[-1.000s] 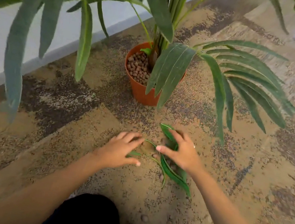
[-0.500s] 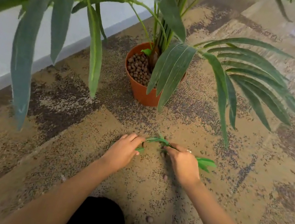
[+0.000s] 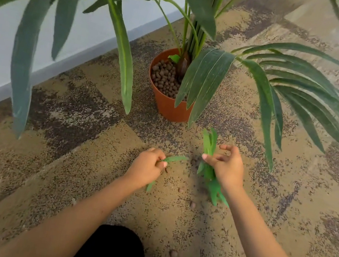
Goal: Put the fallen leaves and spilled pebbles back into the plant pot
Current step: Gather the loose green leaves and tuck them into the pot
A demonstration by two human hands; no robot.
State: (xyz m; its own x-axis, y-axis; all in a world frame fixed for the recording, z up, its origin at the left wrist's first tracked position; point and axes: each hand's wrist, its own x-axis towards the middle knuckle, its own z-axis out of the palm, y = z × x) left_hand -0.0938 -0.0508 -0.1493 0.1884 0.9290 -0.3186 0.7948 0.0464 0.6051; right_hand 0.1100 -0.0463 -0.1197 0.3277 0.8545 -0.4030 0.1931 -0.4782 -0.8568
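The left hand (image 3: 145, 167) pinches one narrow green fallen leaf (image 3: 174, 159) while the right hand (image 3: 226, 167) grips a bunch of bright green leaves (image 3: 210, 145), brown round pebbles (image 3: 192, 204) lying on the carpet between the wrists and the orange plastic pot (image 3: 168, 105) standing beyond both hands.

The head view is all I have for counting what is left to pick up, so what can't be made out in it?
- Pebbles on the carpet: speckled pattern masks small ones.
- Right hand: motion blur hides how many leaves it holds.
- Left hand: closed fingers cover its leaf; any pebbles inside hidden.
- Pot: fronds cover its right side.
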